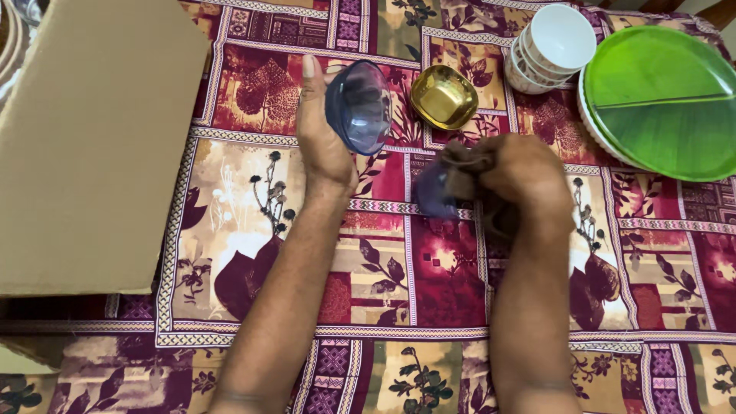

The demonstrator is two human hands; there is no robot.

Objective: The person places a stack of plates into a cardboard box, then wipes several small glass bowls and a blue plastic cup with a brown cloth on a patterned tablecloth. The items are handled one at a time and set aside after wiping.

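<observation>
My left hand (320, 130) holds a clear blue glass bowl (360, 106) on its side above the patterned tablecloth, fingers stretched along its rim. To the right, my right hand (515, 175) is closed on a brown cloth (460, 172) pressed into a second blue glass bowl (433, 192), which is partly hidden by the cloth and fingers. A small shiny gold bowl (444, 96) sits on the table just beyond both hands.
A large cardboard box (92, 138) covers the left side of the table. A stack of white cups (550, 47) lies at the back right beside stacked green plates (659, 100). The floral tablecloth (399, 291) spreads below the arms.
</observation>
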